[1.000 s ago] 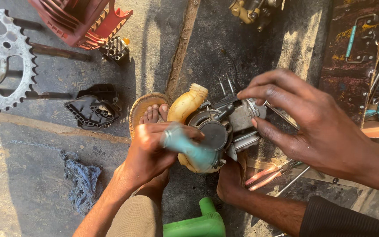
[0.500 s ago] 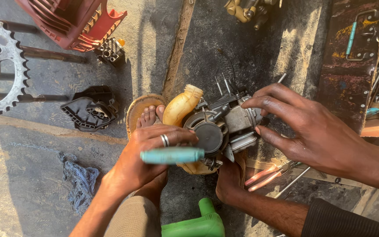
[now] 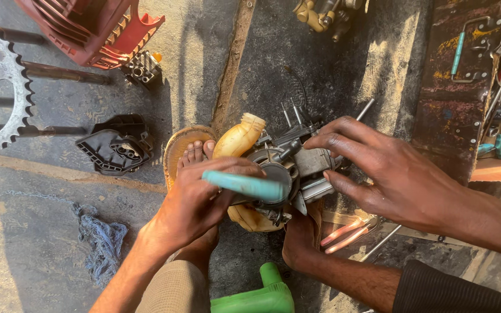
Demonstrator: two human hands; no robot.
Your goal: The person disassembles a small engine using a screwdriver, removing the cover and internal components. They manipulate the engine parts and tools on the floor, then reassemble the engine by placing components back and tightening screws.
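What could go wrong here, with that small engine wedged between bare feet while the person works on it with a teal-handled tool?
1. The teal-handled tool in the left hand might slip off the small engine toward the bare toes beside it.
2. The right hand steadies the engine by its fingertips only, so it might twist loose.
3. The pliers lie by the right foot, easy to step on.

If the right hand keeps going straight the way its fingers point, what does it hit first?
The right hand points leftward, its fingers already on the small engine's grey metal body. Beyond that lies the yellowish plastic tank, though depth is hard to judge.
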